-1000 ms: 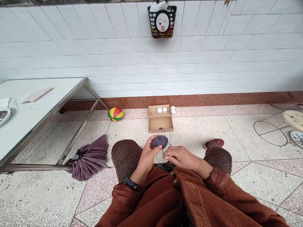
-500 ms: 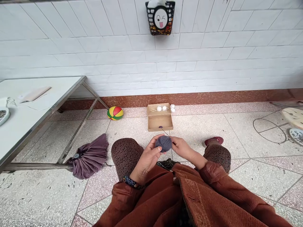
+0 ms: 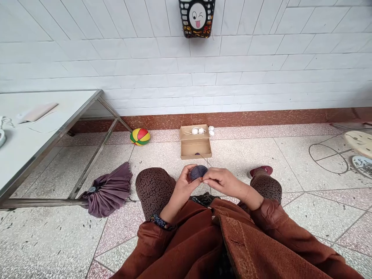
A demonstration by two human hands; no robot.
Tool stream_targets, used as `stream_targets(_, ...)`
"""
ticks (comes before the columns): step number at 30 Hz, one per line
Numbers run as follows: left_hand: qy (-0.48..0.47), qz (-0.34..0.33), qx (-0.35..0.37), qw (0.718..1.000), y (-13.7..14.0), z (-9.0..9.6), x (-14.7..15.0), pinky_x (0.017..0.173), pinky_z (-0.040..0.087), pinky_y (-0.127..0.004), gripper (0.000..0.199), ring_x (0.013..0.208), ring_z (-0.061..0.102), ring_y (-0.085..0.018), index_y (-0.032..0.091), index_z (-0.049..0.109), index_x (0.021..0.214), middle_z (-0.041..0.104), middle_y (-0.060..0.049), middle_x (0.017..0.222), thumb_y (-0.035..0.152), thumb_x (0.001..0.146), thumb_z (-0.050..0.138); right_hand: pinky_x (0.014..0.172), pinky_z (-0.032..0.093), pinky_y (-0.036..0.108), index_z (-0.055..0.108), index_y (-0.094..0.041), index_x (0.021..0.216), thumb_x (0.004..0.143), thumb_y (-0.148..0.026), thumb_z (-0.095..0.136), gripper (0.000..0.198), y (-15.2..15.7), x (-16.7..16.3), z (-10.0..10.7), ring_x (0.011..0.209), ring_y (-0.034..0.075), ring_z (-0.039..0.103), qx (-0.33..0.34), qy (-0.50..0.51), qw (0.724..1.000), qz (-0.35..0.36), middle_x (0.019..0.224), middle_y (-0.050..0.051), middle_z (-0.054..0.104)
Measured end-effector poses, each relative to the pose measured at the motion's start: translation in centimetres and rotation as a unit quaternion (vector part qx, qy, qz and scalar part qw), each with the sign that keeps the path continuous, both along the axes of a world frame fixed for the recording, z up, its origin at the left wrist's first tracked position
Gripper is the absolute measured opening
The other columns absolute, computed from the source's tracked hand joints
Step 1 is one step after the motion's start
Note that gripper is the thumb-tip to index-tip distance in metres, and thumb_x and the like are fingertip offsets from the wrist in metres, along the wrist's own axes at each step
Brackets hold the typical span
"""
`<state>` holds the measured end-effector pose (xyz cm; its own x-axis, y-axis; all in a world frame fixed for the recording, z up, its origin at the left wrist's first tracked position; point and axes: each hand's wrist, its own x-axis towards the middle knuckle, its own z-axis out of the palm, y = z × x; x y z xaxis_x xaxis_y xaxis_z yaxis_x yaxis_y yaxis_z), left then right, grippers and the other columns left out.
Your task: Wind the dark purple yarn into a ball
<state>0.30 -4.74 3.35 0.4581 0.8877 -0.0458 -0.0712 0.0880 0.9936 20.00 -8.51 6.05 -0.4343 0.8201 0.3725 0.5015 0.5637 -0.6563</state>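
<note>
A dark grey-purple ball of yarn [image 3: 198, 172] sits between my hands above my lap. My left hand [image 3: 186, 184] is wrapped round its left side, thumb at the front. At the ball's right front is my right hand [image 3: 222, 182], its fingers pinched together on the yarn strand. From there the strand runs up to a small dark bit of yarn [image 3: 197, 154] in the open cardboard box [image 3: 196, 148] on the floor. Two white balls of yarn [image 3: 198, 131] lie on the box's raised lid, and more white balls [image 3: 211, 131] lie just right of it.
A striped ball [image 3: 140, 136] lies left of the box. The folded purple umbrella [image 3: 109, 190] leans by the metal-legged table [image 3: 58, 124]. A black basket [image 3: 197, 17] hangs on the tiled wall. To the right stands a stool with a round seat [image 3: 360, 144], beside a white tray [image 3: 363, 164].
My right hand has come over the front of the yarn ball, towards my left thumb, covering part of it. The whole view has shifted slightly.
</note>
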Motion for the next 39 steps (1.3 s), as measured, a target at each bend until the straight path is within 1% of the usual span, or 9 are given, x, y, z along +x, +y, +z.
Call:
stream_targets(3, -0.013, -0.079, -0.038, 0.996, -0.3, 0.2, 0.1, 0.085, 0.047, -0.028, 0.039, 0.096, 0.055, -0.017, 0.021, 0.059, 0.115, 0.059, -0.004, 0.106, 0.031, 0.079, 0.073, 0.073, 0.048, 0.028, 0.065, -0.019, 0.093, 0.102, -0.033, 0.05, 0.023, 1.6, 0.8, 0.3, 0.08, 0.017, 0.062, 0.015, 0.011, 0.999, -0.034, 0.086, 0.005, 0.066)
stream_targets(6, -0.055, -0.124, -0.098, 0.986, -0.8, 0.5, 0.2, 0.07, 0.048, -0.025, 0.038, 0.087, 0.054, -0.016, 0.021, 0.059, 0.117, 0.057, -0.004, 0.103, 0.033, 0.082, 0.07, 0.073, 0.048, 0.028, 0.065, -0.02, 0.088, 0.101, -0.034, 0.053, 0.023, 2.9, 1.1, -1.2, 0.078, 0.017, 0.061, 0.0, 0.035, 0.996, -0.083, 0.082, 0.004, 0.065)
stream_targets(11, -0.158, -0.072, -0.175, 0.969, -1.0, 1.0, 0.2, 0.066, 0.049, -0.024, 0.056, 0.083, 0.056, -0.014, 0.028, 0.052, 0.134, 0.058, -0.005, 0.109, 0.03, 0.081, 0.07, 0.071, 0.048, 0.027, 0.062, -0.019, 0.088, 0.1, -0.024, 0.049, 0.019, 2.5, 0.4, -5.3, 0.074, 0.017, 0.061, -0.068, 0.061, 0.983, -0.162, 0.079, 0.003, 0.064)
stream_targets(16, -0.202, -0.04, -0.212, 0.955, -0.6, 1.0, 0.4, 0.072, 0.05, -0.025, 0.046, 0.08, 0.059, -0.011, 0.023, 0.06, 0.122, 0.061, -0.006, 0.114, 0.025, 0.078, 0.074, 0.075, 0.05, 0.028, 0.064, -0.019, 0.1, 0.098, -0.019, 0.048, 0.016, 0.7, -0.4, -7.3, 0.082, 0.018, 0.065, -0.112, 0.006, 0.987, -0.12, 0.09, 0.006, 0.069)
stream_targets(21, -0.161, 0.016, -0.205, 0.965, -0.2, 0.3, 0.5, 0.073, 0.049, -0.025, 0.048, 0.076, 0.06, -0.01, 0.024, 0.057, 0.119, 0.061, -0.003, 0.108, 0.024, 0.075, 0.076, 0.075, 0.05, 0.026, 0.064, -0.018, 0.096, 0.102, -0.026, 0.047, 0.02, -0.5, -0.7, -6.0, 0.08, 0.017, 0.063, -0.091, -0.04, 0.995, -0.031, 0.088, 0.006, 0.068)
stream_targets(26, -0.035, 0.067, -0.127, 0.989, 0.0, -0.4, 0.4, 0.073, 0.046, -0.025, 0.049, 0.074, 0.056, -0.01, 0.023, 0.055, 0.123, 0.061, -0.002, 0.106, 0.03, 0.078, 0.073, 0.076, 0.049, 0.026, 0.066, -0.019, 0.095, 0.103, -0.031, 0.048, 0.023, -1.2, -0.5, -2.0, 0.079, 0.015, 0.062, -0.071, -0.02, 0.995, 0.069, 0.083, 0.004, 0.067)
stream_targets(31, -0.013, 0.012, -0.062, 0.998, -0.2, -0.4, 0.4, 0.092, 0.045, -0.031, 0.049, 0.101, 0.057, -0.018, 0.023, 0.054, 0.124, 0.062, -0.004, 0.112, 0.032, 0.079, 0.072, 0.075, 0.05, 0.027, 0.067, -0.02, 0.095, 0.102, -0.033, 0.051, 0.022, 0.7, 0.4, 1.6, 0.079, 0.015, 0.063, -0.054, 0.072, 0.996, -0.007, 0.085, 0.004, 0.069)
stream_targets(34, -0.029, -0.04, -0.057, 0.997, -0.5, 0.0, 0.5, 0.094, 0.044, -0.032, 0.057, 0.1, 0.057, -0.018, 0.023, 0.05, 0.133, 0.062, -0.004, 0.107, 0.032, 0.08, 0.072, 0.075, 0.049, 0.027, 0.067, -0.02, 0.089, 0.1, -0.035, 0.053, 0.023, 2.7, 0.9, 0.9, 0.077, 0.015, 0.062, -0.048, 0.085, 0.992, -0.084, 0.083, 0.003, 0.068)
stream_targets(39, -0.095, -0.04, -0.101, 0.989, -0.7, 0.2, 0.4, 0.08, 0.049, -0.029, 0.054, 0.102, 0.056, -0.021, 0.026, 0.052, 0.135, 0.059, -0.008, 0.124, 0.036, 0.084, 0.067, 0.069, 0.047, 0.024, 0.064, -0.018, 0.086, 0.1, -0.029, 0.051, 0.022, 3.4, 0.2, -4.3, 0.071, 0.014, 0.06, -0.104, 0.092, 0.98, -0.145, 0.075, 0.0, 0.064)
